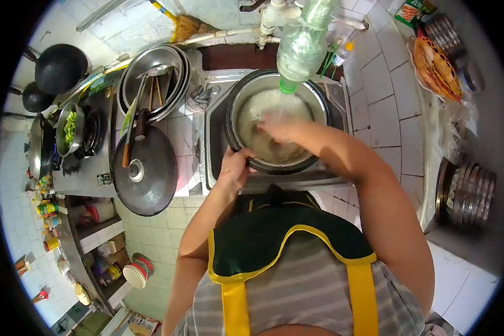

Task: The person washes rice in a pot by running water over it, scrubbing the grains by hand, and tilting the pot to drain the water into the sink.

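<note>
Metal pot (320,109) of cloudy water (270,104)

head view | worn up top | facing forward, down (round, wide-angle) | near, above steel pot (318,107)

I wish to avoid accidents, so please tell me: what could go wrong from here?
The right hand is blurred in cloudy water inside the metal pot, so it might splash out. The left hand holds the metal pot on one side only, so it could shift. The dark lid seems to overhang the counter and might fall.
</note>
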`<action>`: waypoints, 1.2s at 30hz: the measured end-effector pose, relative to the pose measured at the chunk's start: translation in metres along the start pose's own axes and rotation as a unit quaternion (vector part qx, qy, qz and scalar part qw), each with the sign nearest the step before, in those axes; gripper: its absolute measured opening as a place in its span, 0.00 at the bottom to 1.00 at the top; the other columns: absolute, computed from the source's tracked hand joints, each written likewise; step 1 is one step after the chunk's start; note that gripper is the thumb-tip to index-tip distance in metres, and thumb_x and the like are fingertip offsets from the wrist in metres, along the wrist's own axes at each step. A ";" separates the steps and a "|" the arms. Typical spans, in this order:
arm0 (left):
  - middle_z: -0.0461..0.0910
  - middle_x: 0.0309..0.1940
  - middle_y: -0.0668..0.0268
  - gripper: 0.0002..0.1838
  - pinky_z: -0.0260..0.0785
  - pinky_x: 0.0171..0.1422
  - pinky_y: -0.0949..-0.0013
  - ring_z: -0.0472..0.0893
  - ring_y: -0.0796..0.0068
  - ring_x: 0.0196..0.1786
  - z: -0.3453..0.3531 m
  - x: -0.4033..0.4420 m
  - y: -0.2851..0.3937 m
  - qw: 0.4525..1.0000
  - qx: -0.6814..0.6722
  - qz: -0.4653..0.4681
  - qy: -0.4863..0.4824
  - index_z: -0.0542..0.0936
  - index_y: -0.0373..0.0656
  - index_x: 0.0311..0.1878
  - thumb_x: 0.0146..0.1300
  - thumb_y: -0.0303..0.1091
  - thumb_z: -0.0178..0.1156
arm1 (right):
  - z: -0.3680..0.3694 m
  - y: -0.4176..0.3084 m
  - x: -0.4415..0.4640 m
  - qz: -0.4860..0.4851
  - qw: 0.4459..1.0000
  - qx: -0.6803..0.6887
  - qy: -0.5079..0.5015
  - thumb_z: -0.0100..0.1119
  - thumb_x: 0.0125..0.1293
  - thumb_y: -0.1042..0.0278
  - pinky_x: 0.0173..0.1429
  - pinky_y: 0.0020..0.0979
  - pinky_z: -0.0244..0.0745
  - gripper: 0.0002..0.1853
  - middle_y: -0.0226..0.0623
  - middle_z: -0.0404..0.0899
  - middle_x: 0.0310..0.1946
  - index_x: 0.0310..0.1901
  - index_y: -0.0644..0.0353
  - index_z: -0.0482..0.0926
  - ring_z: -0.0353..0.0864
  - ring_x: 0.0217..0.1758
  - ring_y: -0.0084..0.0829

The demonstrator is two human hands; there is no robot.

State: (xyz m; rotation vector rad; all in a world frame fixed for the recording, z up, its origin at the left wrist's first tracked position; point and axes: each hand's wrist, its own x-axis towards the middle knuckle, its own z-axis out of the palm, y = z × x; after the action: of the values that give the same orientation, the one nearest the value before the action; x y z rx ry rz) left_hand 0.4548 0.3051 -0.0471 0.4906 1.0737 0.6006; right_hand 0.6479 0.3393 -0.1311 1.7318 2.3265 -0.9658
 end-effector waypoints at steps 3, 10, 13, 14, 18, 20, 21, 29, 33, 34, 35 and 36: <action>0.71 0.31 0.65 0.16 0.71 0.23 0.68 0.75 0.70 0.28 -0.004 -0.001 0.007 0.999 -0.035 0.007 -0.003 0.67 0.44 0.42 0.48 0.18 0.51 | -0.035 -0.025 -0.031 0.012 0.997 -0.026 -0.071 0.43 0.61 0.60 0.61 0.44 0.58 0.20 0.45 0.73 0.47 0.54 0.55 0.70 0.74 0.47 0.50; 0.74 0.34 0.63 0.19 0.71 0.25 0.70 0.76 0.72 0.30 0.002 -0.008 0.004 1.000 -0.014 0.023 -0.011 0.67 0.42 0.47 0.48 0.21 0.50 | -0.042 -0.003 -0.023 -0.034 0.991 -0.077 0.104 0.41 0.59 0.68 0.51 0.39 0.68 0.16 0.48 0.75 0.43 0.46 0.60 0.74 0.75 0.46 0.43; 0.72 0.31 0.63 0.16 0.70 0.22 0.69 0.75 0.69 0.28 0.001 -0.003 0.007 1.000 -0.013 0.004 0.007 0.67 0.41 0.42 0.47 0.18 0.50 | -0.080 0.007 -0.024 0.115 0.990 -0.029 0.074 0.46 0.56 0.66 0.52 0.39 0.68 0.15 0.50 0.74 0.43 0.43 0.63 0.74 0.74 0.49 0.43; 0.72 0.31 0.63 0.16 0.70 0.22 0.69 0.75 0.69 0.27 0.001 -0.002 0.004 1.000 -0.015 0.006 0.009 0.67 0.40 0.42 0.48 0.18 0.50 | -0.067 0.028 -0.005 0.114 0.984 0.017 0.140 0.45 0.57 0.65 0.51 0.41 0.68 0.15 0.51 0.74 0.41 0.43 0.63 0.74 0.74 0.47 0.44; 0.72 0.31 0.63 0.16 0.71 0.23 0.69 0.75 0.70 0.27 0.000 0.005 -0.005 0.999 -0.036 -0.004 -0.034 0.67 0.40 0.42 0.48 0.18 0.50 | -0.012 0.028 0.084 0.154 0.967 0.031 0.199 0.45 0.57 0.63 0.47 0.45 0.69 0.16 0.54 0.76 0.37 0.41 0.66 0.74 0.76 0.41 0.49; 0.73 0.32 0.64 0.17 0.72 0.23 0.71 0.76 0.72 0.29 -0.001 0.004 -0.006 0.999 -0.026 -0.024 -0.038 0.67 0.41 0.43 0.48 0.20 0.50 | -0.044 -0.062 0.034 0.095 0.982 0.081 0.145 0.46 0.57 0.62 0.49 0.43 0.67 0.16 0.55 0.75 0.38 0.38 0.66 0.75 0.76 0.43 0.48; 0.73 0.32 0.64 0.17 0.72 0.23 0.70 0.76 0.72 0.30 -0.006 0.007 -0.005 0.998 -0.027 -0.031 -0.042 0.67 0.41 0.44 0.48 0.19 0.50 | -0.023 -0.069 0.027 0.048 0.992 0.023 0.117 0.47 0.55 0.62 0.49 0.43 0.67 0.14 0.51 0.76 0.37 0.35 0.63 0.77 0.76 0.42 0.47; 0.73 0.34 0.64 0.18 0.74 0.27 0.65 0.76 0.69 0.32 -0.020 0.000 -0.001 0.999 -0.011 -0.032 -0.021 0.66 0.42 0.45 0.48 0.19 0.50 | -0.066 0.006 -0.043 -0.357 0.919 -0.168 0.019 0.49 0.51 0.71 0.61 0.40 0.56 0.12 0.37 0.72 0.47 0.38 0.53 0.77 0.64 0.58 0.34; 0.72 0.34 0.63 0.16 0.74 0.28 0.64 0.76 0.68 0.32 -0.012 -0.003 0.002 0.999 -0.005 -0.038 -0.009 0.66 0.42 0.43 0.49 0.18 0.50 | -0.063 0.025 0.017 -0.210 0.970 0.040 0.114 0.47 0.55 0.68 0.60 0.42 0.59 0.13 0.42 0.72 0.49 0.41 0.56 0.77 0.66 0.56 0.42; 0.72 0.34 0.64 0.16 0.73 0.27 0.64 0.75 0.68 0.32 -0.012 -0.001 0.000 0.999 -0.008 -0.033 -0.008 0.66 0.42 0.43 0.49 0.19 0.50 | -0.061 0.024 0.019 -0.106 0.991 0.034 0.069 0.46 0.56 0.67 0.59 0.43 0.61 0.14 0.44 0.72 0.48 0.43 0.57 0.76 0.68 0.54 0.44; 0.72 0.33 0.64 0.16 0.73 0.26 0.65 0.75 0.68 0.32 -0.014 0.003 -0.002 1.000 -0.011 -0.027 -0.007 0.66 0.42 0.43 0.49 0.19 0.50 | -0.061 0.025 0.021 -0.002 0.999 0.027 0.023 0.44 0.58 0.66 0.57 0.43 0.63 0.15 0.45 0.72 0.48 0.44 0.59 0.75 0.69 0.52 0.46; 0.72 0.33 0.64 0.16 0.73 0.26 0.65 0.75 0.68 0.31 -0.015 0.005 -0.003 1.000 -0.013 -0.022 -0.007 0.66 0.43 0.42 0.49 0.19 0.50 | -0.061 0.024 0.020 0.105 0.994 0.021 -0.023 0.43 0.59 0.65 0.56 0.44 0.64 0.16 0.47 0.73 0.47 0.45 0.61 0.74 0.71 0.50 0.47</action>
State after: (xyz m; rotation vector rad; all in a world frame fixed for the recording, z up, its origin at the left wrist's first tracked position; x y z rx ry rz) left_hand 0.4439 0.3072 -0.0585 0.4463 1.0598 0.5710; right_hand 0.6798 0.3919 -0.1006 1.9003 2.0599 -1.0106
